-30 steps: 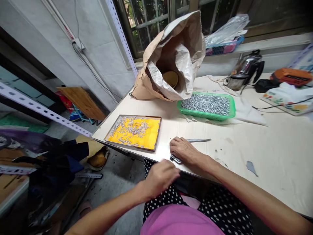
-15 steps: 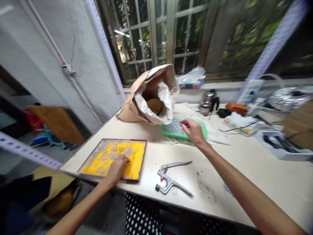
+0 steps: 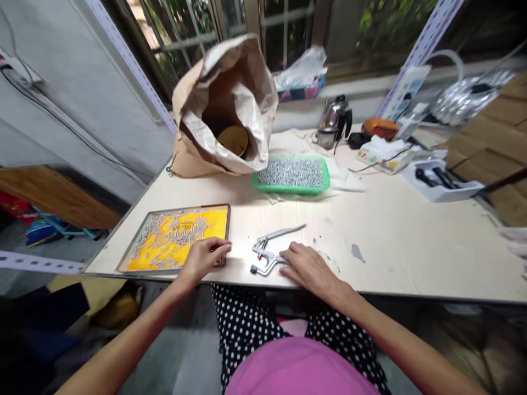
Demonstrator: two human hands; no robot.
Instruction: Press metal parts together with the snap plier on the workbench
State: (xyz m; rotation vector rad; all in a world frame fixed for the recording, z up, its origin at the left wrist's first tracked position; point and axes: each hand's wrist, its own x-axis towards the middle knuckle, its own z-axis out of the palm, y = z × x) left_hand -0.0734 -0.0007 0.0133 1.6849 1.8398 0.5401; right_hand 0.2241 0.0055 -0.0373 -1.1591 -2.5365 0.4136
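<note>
My left hand (image 3: 205,258) rests at the near right corner of a shallow yellow tray (image 3: 175,237) strewn with several small metal pins; its fingers are curled with tips together, and what they hold is hidden. My right hand (image 3: 305,267) lies over the handles of silver hand pliers (image 3: 267,253) at the table's near edge, fingers wrapped on them. A green tray (image 3: 291,176) full of metal pins stands farther back in the middle.
A big open brown paper sack (image 3: 222,109) with a yellow bowl inside stands at the back left. A kettle (image 3: 332,122), an orange tool (image 3: 379,128), cables and a white tray (image 3: 440,185) crowd the back right. The table edge (image 3: 370,291) runs just before me.
My right hand came back from the green tray to the pliers at the near edge. My left hand slid from inside the yellow tray to its near right corner. The camera tilted down.
</note>
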